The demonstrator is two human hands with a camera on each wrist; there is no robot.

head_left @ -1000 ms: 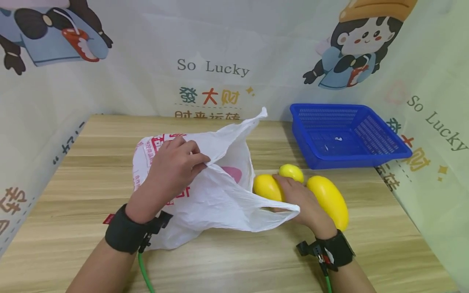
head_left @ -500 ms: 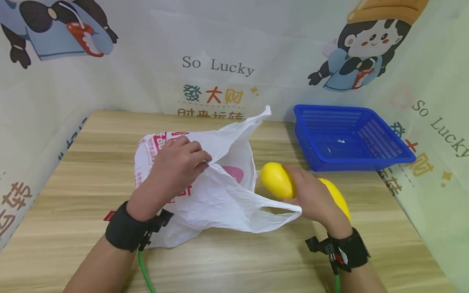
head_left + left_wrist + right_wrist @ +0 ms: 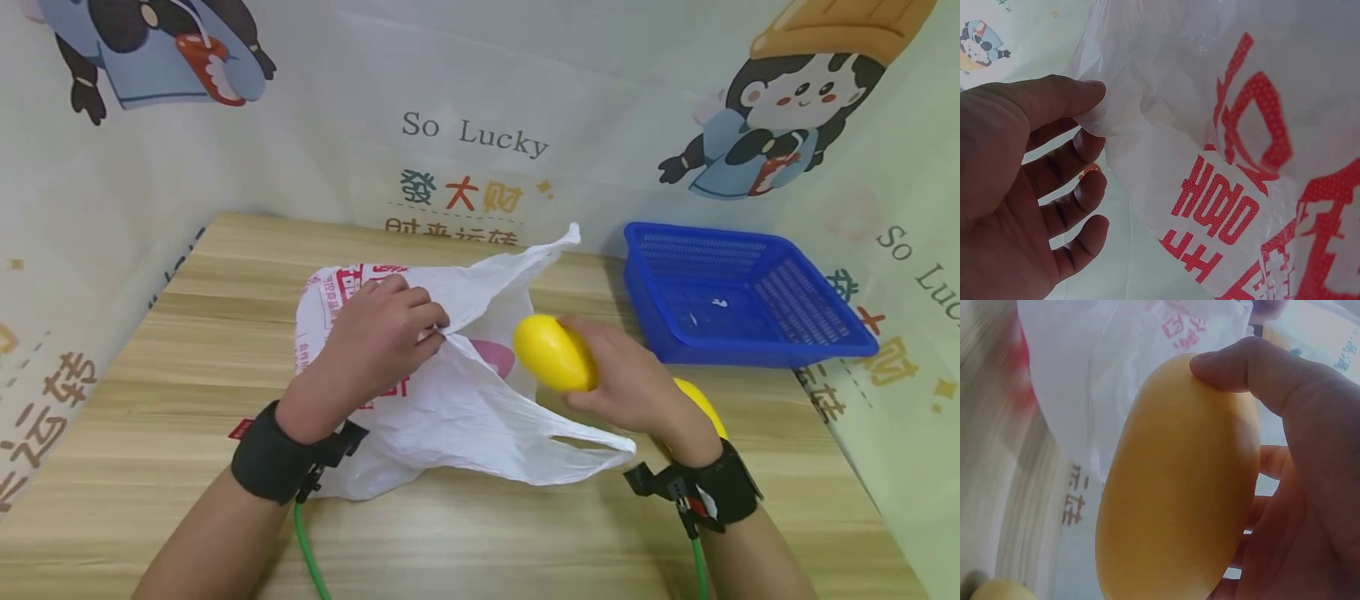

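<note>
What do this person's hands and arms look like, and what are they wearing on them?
The left hand and right hand have no gloves, and no sleeves show. The left wristband and right wristband are wide and black. Each has a small black attachment, plus a green cable: left cable, right cable. A bit of red and white shows by the right wristband.

Thin, creased plastic bag (image 3: 480, 437); smooth, glossy yellow oval (image 3: 551, 354); plastic basket (image 3: 738, 354) at two o'clock; wood-grain tabletop (image 3: 480, 550) at six o'clock
</note>
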